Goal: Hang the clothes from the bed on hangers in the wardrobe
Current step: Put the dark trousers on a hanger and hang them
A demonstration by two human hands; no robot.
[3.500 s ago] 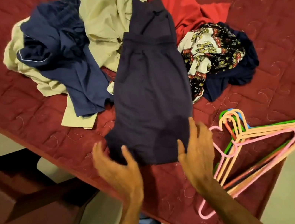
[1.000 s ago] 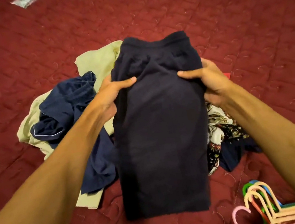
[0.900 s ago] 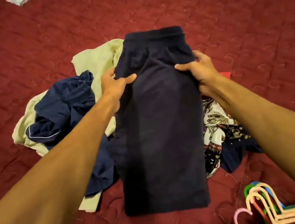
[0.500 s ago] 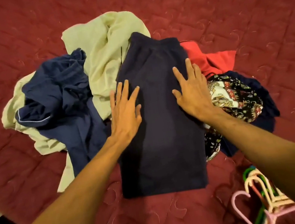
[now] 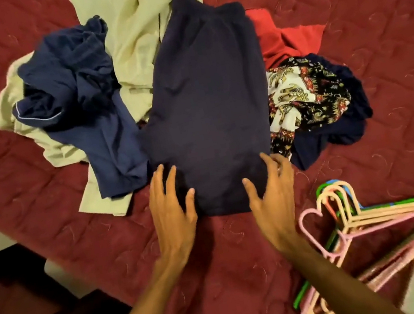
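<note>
Navy shorts (image 5: 207, 102) lie flat by the bed's (image 5: 369, 20) near edge, no hanger in them yet.
Your left hand (image 5: 173, 214) and right hand (image 5: 273, 198) rest spread on the hem corners, gripping nothing; next, I judge, you need one of the hangers (image 5: 375, 221) from the near right corner.

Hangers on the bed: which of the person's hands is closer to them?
Right. The right hand rests on the near right corner of the dark garment, just beside the hangers; the left hand rests on its near left corner, farther off.
</note>
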